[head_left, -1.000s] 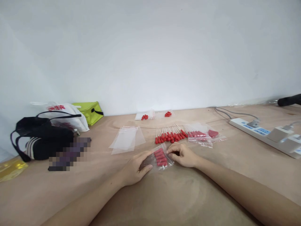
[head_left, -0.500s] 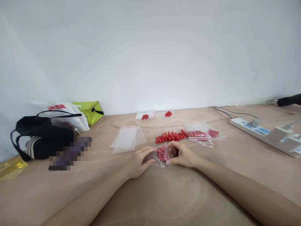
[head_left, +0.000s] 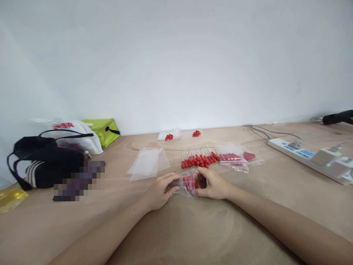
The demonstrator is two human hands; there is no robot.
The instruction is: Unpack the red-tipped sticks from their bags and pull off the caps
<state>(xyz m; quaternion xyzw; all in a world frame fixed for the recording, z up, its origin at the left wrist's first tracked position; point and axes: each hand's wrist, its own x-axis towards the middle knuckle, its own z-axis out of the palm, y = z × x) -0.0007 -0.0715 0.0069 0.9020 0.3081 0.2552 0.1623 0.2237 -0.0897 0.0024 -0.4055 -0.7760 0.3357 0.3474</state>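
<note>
At the left end of the surface [head_left: 176, 235], a black bag [head_left: 57, 167] with white stripes and thin handles lies in front of a white bag [head_left: 93, 139] printed in red. Just behind that stands a green case [head_left: 98, 129] with a black strap, near the pale wall [head_left: 176, 62]. A dark item [head_left: 79, 184], blurred out, lies before the black bag; something yellow [head_left: 12, 198] shows at the left edge. On the right, a white power strip [head_left: 288, 151] carries a plug [head_left: 295, 144] and adapters [head_left: 325, 157]. Grey cables [head_left: 260, 130] curve behind it, and a black object [head_left: 338, 117] juts in beyond.
</note>
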